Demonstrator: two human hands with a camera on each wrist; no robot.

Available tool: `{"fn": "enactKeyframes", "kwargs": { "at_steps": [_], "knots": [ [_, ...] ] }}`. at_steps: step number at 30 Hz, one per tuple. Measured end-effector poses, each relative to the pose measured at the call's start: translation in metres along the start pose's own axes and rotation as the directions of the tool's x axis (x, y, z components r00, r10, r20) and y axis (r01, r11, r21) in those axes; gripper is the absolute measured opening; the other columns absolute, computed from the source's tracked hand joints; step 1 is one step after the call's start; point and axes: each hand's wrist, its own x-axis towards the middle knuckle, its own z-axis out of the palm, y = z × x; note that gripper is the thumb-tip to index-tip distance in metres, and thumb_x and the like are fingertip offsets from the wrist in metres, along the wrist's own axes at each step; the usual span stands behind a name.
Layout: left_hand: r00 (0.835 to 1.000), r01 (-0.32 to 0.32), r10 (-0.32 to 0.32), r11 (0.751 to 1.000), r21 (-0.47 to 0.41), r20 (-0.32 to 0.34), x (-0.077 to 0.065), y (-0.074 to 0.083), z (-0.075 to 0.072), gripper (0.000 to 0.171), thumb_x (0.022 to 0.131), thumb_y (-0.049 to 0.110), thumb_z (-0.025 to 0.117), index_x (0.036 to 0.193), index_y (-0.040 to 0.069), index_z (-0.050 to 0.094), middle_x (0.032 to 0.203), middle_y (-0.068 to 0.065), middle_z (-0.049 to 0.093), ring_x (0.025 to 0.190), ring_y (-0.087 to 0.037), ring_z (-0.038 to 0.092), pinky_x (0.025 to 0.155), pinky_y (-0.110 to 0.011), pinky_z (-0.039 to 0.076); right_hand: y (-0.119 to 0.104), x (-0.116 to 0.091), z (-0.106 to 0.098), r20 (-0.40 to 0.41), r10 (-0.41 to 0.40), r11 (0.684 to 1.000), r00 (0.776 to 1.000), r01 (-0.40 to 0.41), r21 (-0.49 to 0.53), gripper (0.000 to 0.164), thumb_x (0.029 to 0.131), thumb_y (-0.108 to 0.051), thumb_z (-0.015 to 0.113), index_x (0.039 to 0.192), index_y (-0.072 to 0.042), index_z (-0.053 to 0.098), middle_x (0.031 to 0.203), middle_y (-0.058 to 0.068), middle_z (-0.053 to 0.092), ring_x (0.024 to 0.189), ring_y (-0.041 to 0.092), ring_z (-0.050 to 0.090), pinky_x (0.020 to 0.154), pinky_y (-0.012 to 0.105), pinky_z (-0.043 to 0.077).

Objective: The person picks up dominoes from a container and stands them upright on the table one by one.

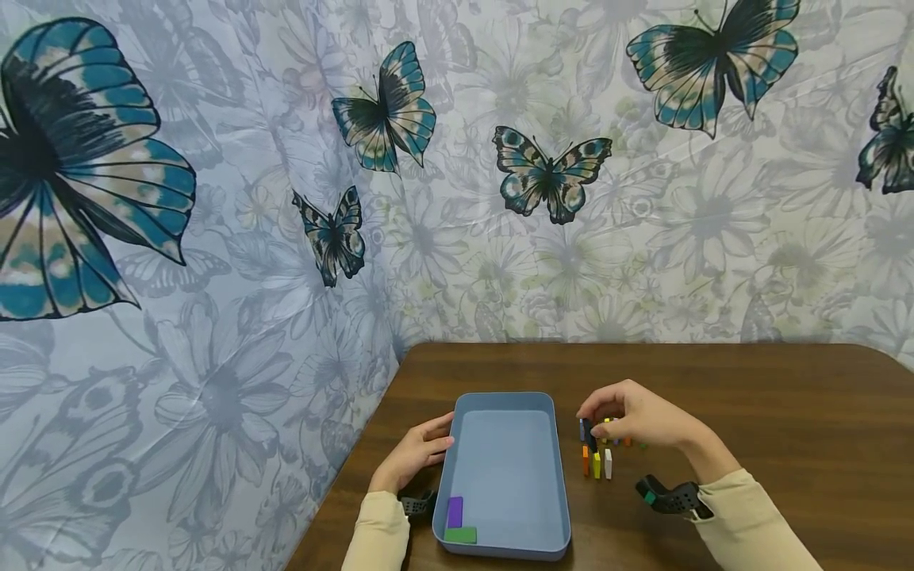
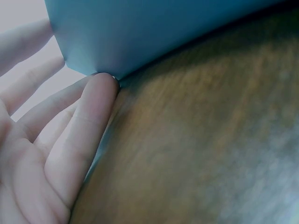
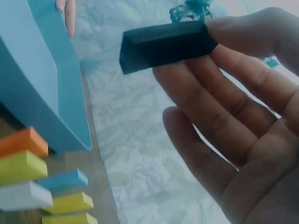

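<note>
In the head view a blue tray (image 1: 510, 452) lies lengthwise on the table. Against its left side rests my left hand (image 1: 417, 452), thumb at the rim; the left wrist view shows extended fingers touching the tray's outer wall (image 2: 126, 32). My right hand (image 1: 635, 412) pinches a black rectangular block (image 3: 163, 46) between thumb and fingertips, raised over a group of blocks. Nearest below it stand an orange block (image 1: 585, 461), a yellow block (image 1: 597, 465) and a white block (image 1: 608, 464). Inside the tray's near left corner lie a purple block (image 1: 455, 511) and a green block (image 1: 460, 535).
Behind the front row are more small blocks, partly hidden by my right hand, including a blue block (image 3: 65, 181) and a yellow block (image 3: 72, 203). The brown wooden table (image 1: 785, 444) reaches back to a wall (image 1: 457, 262) patterned with butterflies and flowers.
</note>
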Motion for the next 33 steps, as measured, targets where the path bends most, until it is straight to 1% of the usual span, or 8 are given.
{"fn": "enactKeyframes", "kwargs": {
  "at_steps": [1, 5, 9, 13, 15, 21, 27, 33],
  "knots": [
    [1.0, 0.001, -0.001, 1.0, -0.001, 0.001, 0.0, 0.0, 0.0, 0.063, 0.103, 0.024, 0.059, 0.158, 0.009, 0.031, 0.154, -0.027, 0.039, 0.137, -0.04, 0.049, 0.108, -0.049, 0.048, 0.002, -0.002, -0.002, 0.001, 0.003, 1.0, 1.0, -0.003, 0.001, 0.021, 0.095, -0.007, 0.067, 0.114, 0.001, 0.068, 0.101, 0.014, 0.072, 0.074, 0.004, 0.061, 0.063, 0.029, 0.056],
    [1.0, 0.0, 0.0, 1.0, 0.002, 0.001, 0.001, 0.0, 0.0, 0.065, 0.103, 0.025, 0.059, 0.158, 0.009, 0.03, 0.154, -0.027, 0.039, 0.137, -0.041, 0.048, 0.109, -0.049, 0.047, 0.007, -0.008, -0.009, 0.018, 0.006, 1.0, 1.0, -0.007, 0.028, 0.022, 0.095, -0.004, 0.065, 0.112, 0.01, 0.063, 0.096, 0.013, 0.071, 0.071, 0.005, 0.061, 0.058, 0.029, 0.055],
    [1.0, -0.003, 0.003, 1.0, 0.005, -0.001, 0.001, 0.0, -0.001, 0.065, 0.102, 0.026, 0.059, 0.158, 0.009, 0.03, 0.154, -0.027, 0.04, 0.137, -0.041, 0.048, 0.109, -0.049, 0.047, 0.012, -0.013, -0.015, 0.045, 0.013, 0.999, 0.999, -0.015, 0.043, 0.02, 0.094, -0.004, 0.066, 0.108, 0.01, 0.062, 0.089, 0.017, 0.07, 0.072, 0.008, 0.065, 0.055, 0.029, 0.055],
    [1.0, -0.004, 0.004, 1.0, 0.007, 0.001, 0.001, -0.001, 0.0, 0.065, 0.102, 0.027, 0.059, 0.158, 0.01, 0.031, 0.155, -0.027, 0.039, 0.137, -0.041, 0.048, 0.108, -0.049, 0.048, 0.016, -0.017, -0.019, 0.066, 0.03, 0.998, 0.997, -0.034, 0.055, 0.02, 0.093, -0.004, 0.067, 0.106, 0.01, 0.062, 0.086, 0.021, 0.069, 0.072, 0.012, 0.067, 0.056, 0.03, 0.056],
    [1.0, 0.0, -0.001, 1.0, 0.007, 0.002, 0.001, -0.002, 0.0, 0.065, 0.102, 0.027, 0.059, 0.158, 0.011, 0.031, 0.156, -0.026, 0.038, 0.138, -0.04, 0.048, 0.109, -0.048, 0.048, 0.018, -0.019, -0.021, 0.066, 0.044, 0.998, 0.997, -0.047, 0.052, 0.021, 0.093, -0.003, 0.067, 0.105, 0.012, 0.061, 0.085, 0.019, 0.068, 0.072, 0.012, 0.067, 0.057, 0.03, 0.057],
    [1.0, 0.011, -0.011, 1.0, 0.011, 0.003, 0.001, -0.004, 0.0, 0.066, 0.101, 0.029, 0.061, 0.158, 0.013, 0.031, 0.157, -0.024, 0.038, 0.138, -0.039, 0.048, 0.109, -0.047, 0.048, 0.028, -0.025, -0.024, 0.066, 0.071, 0.997, 0.995, -0.073, 0.029, 0.021, 0.091, -0.001, 0.068, 0.104, 0.013, 0.06, 0.084, 0.009, 0.068, 0.072, 0.01, 0.066, 0.061, 0.03, 0.057],
    [1.0, 0.01, -0.01, 1.0, 0.008, -0.003, 0.001, -0.003, 0.0, 0.068, 0.101, 0.031, 0.062, 0.158, 0.012, 0.031, 0.155, -0.025, 0.04, 0.137, -0.038, 0.049, 0.109, -0.048, 0.048, 0.036, -0.025, -0.023, 0.058, 0.11, 0.994, 0.992, -0.111, 0.019, 0.02, 0.088, -0.002, 0.071, 0.101, 0.009, 0.063, 0.084, 0.007, 0.066, 0.074, 0.013, 0.066, 0.063, 0.03, 0.057],
    [1.0, 0.006, -0.006, 1.0, -0.004, 0.0, 0.002, -0.002, 0.0, 0.065, 0.102, 0.027, 0.06, 0.158, 0.01, 0.031, 0.155, -0.027, 0.039, 0.137, -0.04, 0.049, 0.109, -0.049, 0.047, 0.043, -0.022, -0.018, 0.065, 0.164, 0.986, 0.984, -0.165, 0.012, 0.02, 0.085, 0.001, 0.072, 0.1, 0.011, 0.062, 0.085, 0.004, 0.063, 0.074, 0.01, 0.064, 0.065, 0.029, 0.056]
  ]
}}
